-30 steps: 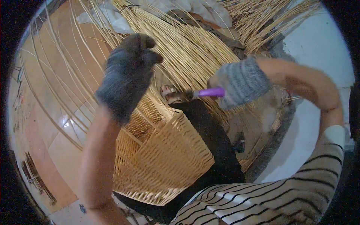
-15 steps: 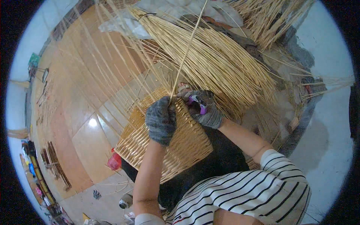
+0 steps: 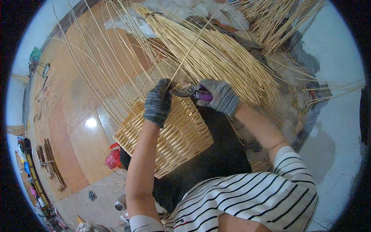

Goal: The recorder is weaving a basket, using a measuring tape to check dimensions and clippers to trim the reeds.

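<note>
A woven wicker basket (image 3: 181, 135) of pale rods rests on my lap, with long upright rods (image 3: 91, 65) sticking out past its far rim. My left hand (image 3: 157, 103), in a grey knit glove, is closed at the basket's far corner, gripping a rod (image 3: 189, 52) that slants up to the right. My gloved right hand (image 3: 221, 96) is wrapped round the purple handles of pruning shears (image 3: 203, 95). The shears' dark metal blades reach left to the rod beside my left fingers. Whether the blades are round the rod I cannot tell.
A large tied bundle of pale rods (image 3: 220, 58) lies beyond the basket, with more rods (image 3: 278, 19) at the far right. A red plastic container (image 3: 113, 157) stands left of the basket. Short dark sticks (image 3: 52, 164) lie on the tiled floor, near items along the left wall.
My right hand has turned, and the shears now point left toward my left hand. The basket and my left hand have shifted slightly left. The upright rods swayed before and look steadier now.
</note>
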A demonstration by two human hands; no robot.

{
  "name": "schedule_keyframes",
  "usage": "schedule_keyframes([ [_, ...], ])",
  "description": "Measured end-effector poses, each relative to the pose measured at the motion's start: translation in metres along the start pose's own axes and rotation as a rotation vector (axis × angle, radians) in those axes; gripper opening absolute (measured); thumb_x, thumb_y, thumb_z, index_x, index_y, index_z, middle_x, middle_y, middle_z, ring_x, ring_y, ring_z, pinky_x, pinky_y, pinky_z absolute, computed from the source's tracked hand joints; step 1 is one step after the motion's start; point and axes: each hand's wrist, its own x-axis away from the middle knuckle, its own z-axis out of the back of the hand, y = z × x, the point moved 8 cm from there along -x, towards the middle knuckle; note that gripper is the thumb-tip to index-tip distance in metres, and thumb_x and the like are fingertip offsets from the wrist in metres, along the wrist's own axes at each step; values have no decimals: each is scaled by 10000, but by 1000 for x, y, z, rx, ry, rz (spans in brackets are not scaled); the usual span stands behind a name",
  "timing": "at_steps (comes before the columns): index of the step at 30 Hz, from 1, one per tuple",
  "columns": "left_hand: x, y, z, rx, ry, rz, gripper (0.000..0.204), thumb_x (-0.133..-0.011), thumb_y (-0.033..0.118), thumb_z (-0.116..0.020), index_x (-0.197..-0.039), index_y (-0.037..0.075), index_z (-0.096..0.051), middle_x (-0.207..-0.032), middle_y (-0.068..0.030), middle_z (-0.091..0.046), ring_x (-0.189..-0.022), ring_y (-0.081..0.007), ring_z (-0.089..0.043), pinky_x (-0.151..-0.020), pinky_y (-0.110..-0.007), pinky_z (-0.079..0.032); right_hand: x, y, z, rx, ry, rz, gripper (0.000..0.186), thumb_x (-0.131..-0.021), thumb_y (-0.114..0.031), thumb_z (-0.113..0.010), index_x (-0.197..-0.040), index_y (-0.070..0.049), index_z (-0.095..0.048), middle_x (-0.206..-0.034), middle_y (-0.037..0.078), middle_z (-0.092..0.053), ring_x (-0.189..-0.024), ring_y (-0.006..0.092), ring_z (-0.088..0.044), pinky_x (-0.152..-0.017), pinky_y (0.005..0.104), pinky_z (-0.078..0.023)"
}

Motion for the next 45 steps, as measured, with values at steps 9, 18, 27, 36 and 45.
schedule_keyframes([
  [9,7,-1,4,-78,21,56,187,-844,166,-489,-996,94,-571,-976,-138,-597,-866,-328,-578,-747,-403,-467,-33,3,24,559,-597,-197,408,-702,-379,-659,-910,-43,-558,-807,171,-625,-742,327,-617,-641,425,-483],
  [18,10,-5,3,-90,128,-76,219,-816,127,-500,-1028,123,-555,-973,-132,-595,-881,-320,-575,-756,-395,-466,-53,-21,10,720,-794,-275,386,-703,-321,-668,-928,-30,-551,-800,177,-623,-747,324,-616,-642,412,-485],
  [27,9,-8,8,-16,131,-87,231,-803,112,-505,-1027,127,-559,-940,-140,-600,-846,-319,-581,-734,-399,-468,-83,-55,-11,874,-1045,-158,196,-757,-208,-567,-840,-52,-653,-798,158,-642,-723,300,-629,-603,422,-495],
  [36,7,9,5,-103,43,-236,208,-792,108,-517,-994,83,-555,-877,-163,-596,-799,-342,-580,-699,-411,-474,-46,17,59,433,-821,-186,384,-679,-375,-676,-877,-54,-602,-760,124,-594,-713,258,-590,-656,348,-467],
  [45,2,37,-26,-460,105,189,263,-721,245,-557,-956,130,-526,-888,-101,-568,-789,-275,-560,-791,-433,-391,142,72,-23,-294,-201,-489,594,-669,-401,-704,-1114,-52,-523,-1042,116,-583,-916,269,-562,-791,371,-443],
])
